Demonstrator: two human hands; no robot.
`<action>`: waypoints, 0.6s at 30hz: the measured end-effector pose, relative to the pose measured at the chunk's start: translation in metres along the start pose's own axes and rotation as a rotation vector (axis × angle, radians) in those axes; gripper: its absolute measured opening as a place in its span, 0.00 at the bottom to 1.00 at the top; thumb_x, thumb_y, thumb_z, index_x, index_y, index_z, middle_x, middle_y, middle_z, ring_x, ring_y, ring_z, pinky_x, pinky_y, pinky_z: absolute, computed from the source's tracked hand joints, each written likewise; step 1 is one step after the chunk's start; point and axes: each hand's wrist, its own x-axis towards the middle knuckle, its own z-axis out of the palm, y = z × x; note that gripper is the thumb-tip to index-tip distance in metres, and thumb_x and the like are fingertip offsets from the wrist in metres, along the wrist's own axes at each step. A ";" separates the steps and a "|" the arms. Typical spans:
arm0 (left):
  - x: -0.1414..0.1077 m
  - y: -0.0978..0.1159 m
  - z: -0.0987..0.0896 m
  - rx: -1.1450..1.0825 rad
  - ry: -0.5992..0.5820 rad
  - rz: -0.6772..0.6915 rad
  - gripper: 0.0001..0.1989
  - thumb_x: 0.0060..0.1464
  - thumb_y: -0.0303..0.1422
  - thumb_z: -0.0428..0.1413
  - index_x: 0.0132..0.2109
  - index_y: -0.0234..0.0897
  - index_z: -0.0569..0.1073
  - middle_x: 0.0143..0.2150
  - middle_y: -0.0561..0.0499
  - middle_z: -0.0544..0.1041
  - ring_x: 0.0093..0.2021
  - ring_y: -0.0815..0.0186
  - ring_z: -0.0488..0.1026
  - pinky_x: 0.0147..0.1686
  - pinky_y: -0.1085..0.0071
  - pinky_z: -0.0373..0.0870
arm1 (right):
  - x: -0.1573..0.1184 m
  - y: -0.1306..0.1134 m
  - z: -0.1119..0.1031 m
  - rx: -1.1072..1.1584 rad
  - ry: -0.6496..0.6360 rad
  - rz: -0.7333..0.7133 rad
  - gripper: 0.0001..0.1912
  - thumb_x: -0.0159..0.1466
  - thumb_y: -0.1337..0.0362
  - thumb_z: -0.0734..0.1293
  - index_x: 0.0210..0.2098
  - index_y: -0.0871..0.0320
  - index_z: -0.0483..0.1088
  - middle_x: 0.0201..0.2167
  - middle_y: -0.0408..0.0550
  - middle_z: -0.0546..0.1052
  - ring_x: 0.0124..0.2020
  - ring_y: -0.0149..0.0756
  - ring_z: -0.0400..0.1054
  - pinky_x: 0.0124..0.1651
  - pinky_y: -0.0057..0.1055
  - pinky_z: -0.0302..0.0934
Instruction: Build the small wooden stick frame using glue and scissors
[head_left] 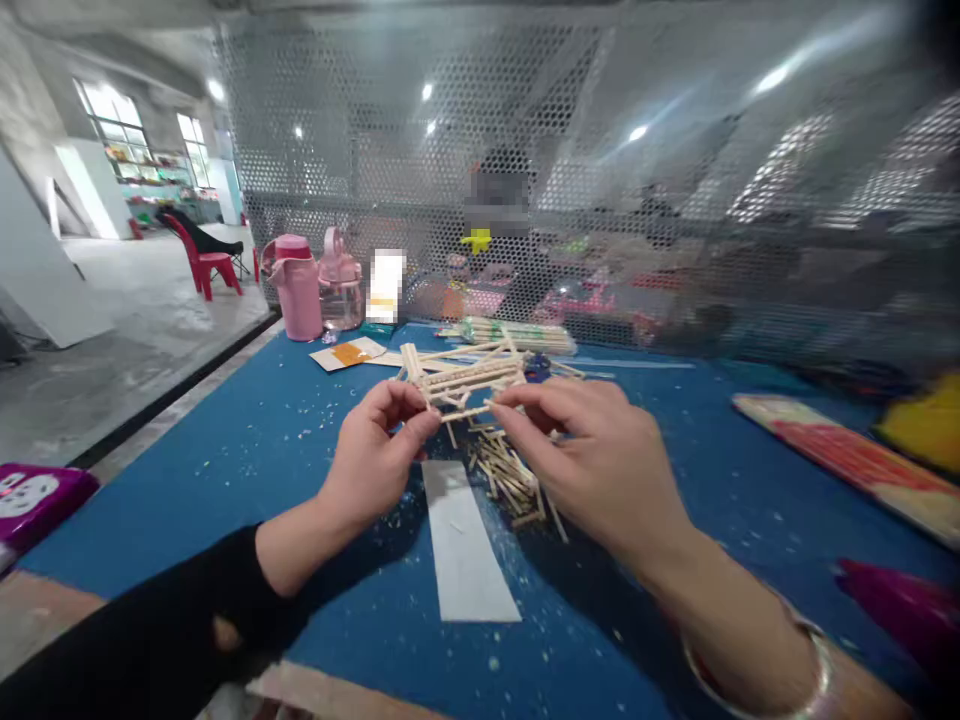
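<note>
A small frame built of thin wooden sticks (474, 377) is held up over the blue table in front of me. My left hand (373, 447) is closed, thumb and fingers pinching the frame's near left corner. My right hand (600, 462) pinches the right end of a short wooden stick (466, 413) along the frame's near lower edge. Whether that stick is fixed to the frame I cannot tell. Below my hands lies a loose pile of short cut sticks (508, 478). Beside the pile is a white paper strip (472, 565) with a tiny sliver on it.
Bundled long sticks (517, 334) and an orange-and-white card (346, 353) lie at the back. A pink bottle (300, 295) and a clear bottle (341, 290) stand back left, before a perforated metal screen (390, 150). A flat red-and-cream packet (847, 455) lies right.
</note>
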 end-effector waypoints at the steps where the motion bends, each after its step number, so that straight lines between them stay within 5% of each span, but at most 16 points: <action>1: 0.000 0.001 0.000 -0.019 0.007 0.000 0.09 0.50 0.30 0.59 0.34 0.36 0.65 0.28 0.57 0.68 0.27 0.75 0.67 0.20 0.82 0.68 | -0.001 -0.001 0.001 0.005 -0.008 -0.013 0.08 0.63 0.67 0.65 0.28 0.57 0.72 0.20 0.39 0.72 0.23 0.30 0.64 0.32 0.30 0.52; 18: 0.000 0.004 0.001 -0.125 0.026 -0.049 0.14 0.48 0.30 0.61 0.39 0.36 0.64 0.27 0.57 0.71 0.26 0.74 0.69 0.20 0.81 0.68 | -0.003 -0.006 0.016 0.077 0.067 0.013 0.07 0.61 0.67 0.66 0.28 0.56 0.74 0.21 0.40 0.76 0.22 0.30 0.65 0.35 0.32 0.52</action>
